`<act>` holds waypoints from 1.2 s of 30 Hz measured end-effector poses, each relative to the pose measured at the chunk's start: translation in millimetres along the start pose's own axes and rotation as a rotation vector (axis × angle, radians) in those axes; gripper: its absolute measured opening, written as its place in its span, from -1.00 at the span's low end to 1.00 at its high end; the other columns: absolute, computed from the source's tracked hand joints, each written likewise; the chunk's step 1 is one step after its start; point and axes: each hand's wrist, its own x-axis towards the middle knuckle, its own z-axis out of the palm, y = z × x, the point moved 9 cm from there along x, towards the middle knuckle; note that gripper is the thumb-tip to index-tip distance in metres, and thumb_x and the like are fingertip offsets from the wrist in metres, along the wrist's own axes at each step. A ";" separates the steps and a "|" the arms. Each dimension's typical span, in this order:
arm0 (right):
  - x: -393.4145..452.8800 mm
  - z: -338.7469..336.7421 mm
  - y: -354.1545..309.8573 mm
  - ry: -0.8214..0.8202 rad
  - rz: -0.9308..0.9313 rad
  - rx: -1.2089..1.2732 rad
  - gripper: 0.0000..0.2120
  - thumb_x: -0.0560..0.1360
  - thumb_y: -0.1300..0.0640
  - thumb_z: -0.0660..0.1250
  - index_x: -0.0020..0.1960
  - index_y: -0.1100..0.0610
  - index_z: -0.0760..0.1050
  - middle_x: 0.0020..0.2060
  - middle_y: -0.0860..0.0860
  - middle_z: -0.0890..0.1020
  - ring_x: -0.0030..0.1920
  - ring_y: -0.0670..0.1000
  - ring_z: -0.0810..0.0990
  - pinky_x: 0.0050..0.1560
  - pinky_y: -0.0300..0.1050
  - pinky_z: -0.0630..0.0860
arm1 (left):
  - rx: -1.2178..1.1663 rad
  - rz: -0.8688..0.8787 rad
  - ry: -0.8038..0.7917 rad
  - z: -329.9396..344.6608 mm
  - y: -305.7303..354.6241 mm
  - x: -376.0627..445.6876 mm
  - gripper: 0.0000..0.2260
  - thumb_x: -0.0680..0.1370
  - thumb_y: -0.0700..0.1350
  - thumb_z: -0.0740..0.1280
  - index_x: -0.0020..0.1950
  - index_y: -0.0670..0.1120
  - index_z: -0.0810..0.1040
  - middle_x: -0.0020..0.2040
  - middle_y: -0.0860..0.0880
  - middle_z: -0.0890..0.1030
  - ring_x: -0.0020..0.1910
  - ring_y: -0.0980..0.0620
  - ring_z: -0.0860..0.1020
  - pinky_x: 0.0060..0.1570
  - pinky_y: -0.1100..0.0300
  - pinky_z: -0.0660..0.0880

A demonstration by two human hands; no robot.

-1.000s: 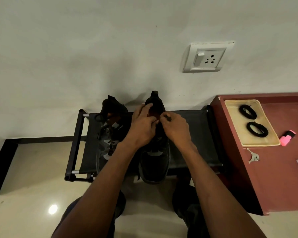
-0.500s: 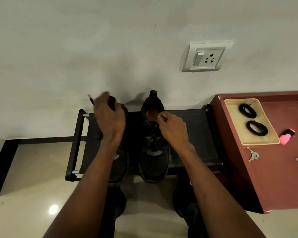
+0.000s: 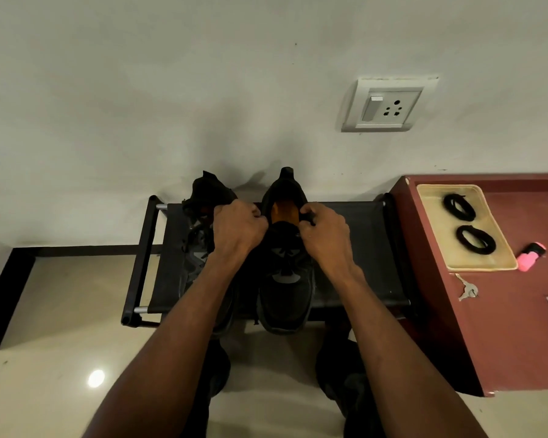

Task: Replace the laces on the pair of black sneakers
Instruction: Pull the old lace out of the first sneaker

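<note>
Old laces not out yet. Both black sneakers sit on the shoe rack (image 3: 355,248). Left hand (image 3: 239,227) and right hand (image 3: 325,235), fingers curled, pinch lace ends at right sneaker (image 3: 285,279) collar. Next, probably: unthread, then fetch coiled laces (image 3: 459,207) from tray (image 3: 500,260).

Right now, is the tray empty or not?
Not empty: the tray holds two coiled black laces, one behind the other.

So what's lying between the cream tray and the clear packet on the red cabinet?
A small set of metal keys on the red cabinet's bare top, in the head view.
</note>
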 end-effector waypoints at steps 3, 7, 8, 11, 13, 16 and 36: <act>0.1 3.1 0.8 0.021 -0.015 -0.015 -0.73 0.54 0.12 0.28 0.21 0.02 0.59 0.11 0.04 0.66 -0.04 0.06 0.64 0.00 -0.03 0.58 | -0.065 0.064 0.014 1.7 2.2 -3.5 -0.79 0.53 0.00 0.39 -0.17 -0.11 0.70 -0.34 -0.08 0.65 -0.30 -0.05 0.61 0.13 -0.11 0.53; 4.2 19.4 -14.0 -0.081 -0.145 0.034 -0.79 0.57 0.10 0.32 0.15 0.03 0.66 0.32 0.03 0.44 0.35 0.07 0.38 0.35 0.05 0.41 | -0.178 0.153 -0.027 0.9 7.5 -5.3 -0.68 0.58 0.06 0.38 0.22 -0.12 0.62 -0.20 -0.08 0.69 -0.21 0.00 0.64 -0.14 0.11 0.59; 2.9 26.8 -17.0 -0.171 -0.152 0.028 -0.78 0.59 0.10 0.32 0.18 0.04 0.65 0.41 0.02 0.38 0.46 0.06 0.23 0.46 0.06 0.29 | -0.195 0.172 -0.066 3.7 9.8 -5.1 -0.66 0.59 0.06 0.36 0.29 -0.08 0.58 -0.21 -0.05 0.68 -0.23 0.03 0.63 -0.19 0.16 0.56; -2.9 36.9 -20.1 -0.277 -0.192 -0.073 -0.78 0.61 0.15 0.29 0.21 0.14 0.61 0.51 0.03 0.26 0.53 0.05 0.03 0.51 -0.03 0.14 | -0.202 0.207 -0.231 20.1 15.5 -7.1 -0.73 0.67 0.08 0.22 0.11 -0.04 0.63 -0.16 -0.03 0.67 -0.22 0.06 0.59 -0.19 0.17 0.45; -5.2 31.9 -22.3 -0.230 -0.190 -0.028 -0.87 0.60 0.20 0.30 0.07 0.19 0.60 0.48 0.05 0.30 0.51 0.04 0.10 0.37 -0.18 0.20 | -0.253 0.164 -0.300 26.0 13.2 -9.4 -0.63 0.68 0.12 0.15 -0.08 -0.08 0.59 -0.26 -0.06 0.61 -0.36 0.06 0.55 -0.28 0.12 0.45; -7.6 16.4 -23.9 -0.101 -0.157 0.074 -0.93 0.59 0.28 0.27 -0.06 0.17 0.47 0.33 0.03 0.40 0.23 -0.01 0.43 0.14 -0.18 0.38 | -0.302 0.121 -0.289 24.7 11.5 -8.5 -0.66 0.68 0.10 0.18 -0.07 -0.07 0.61 -0.36 0.03 0.55 -0.45 0.13 0.49 -0.33 0.15 0.43; -15.9 -16.7 -33.6 0.389 -0.314 -0.134 -0.84 0.49 0.36 0.27 -0.08 0.23 0.62 0.38 0.18 0.45 0.38 0.14 0.38 0.36 0.04 0.33 | -0.635 -0.119 -0.254 31.7 -4.5 0.6 -0.69 0.58 -0.20 0.32 0.28 0.02 0.38 0.06 -0.10 0.57 -0.13 0.00 0.61 -0.16 0.15 0.55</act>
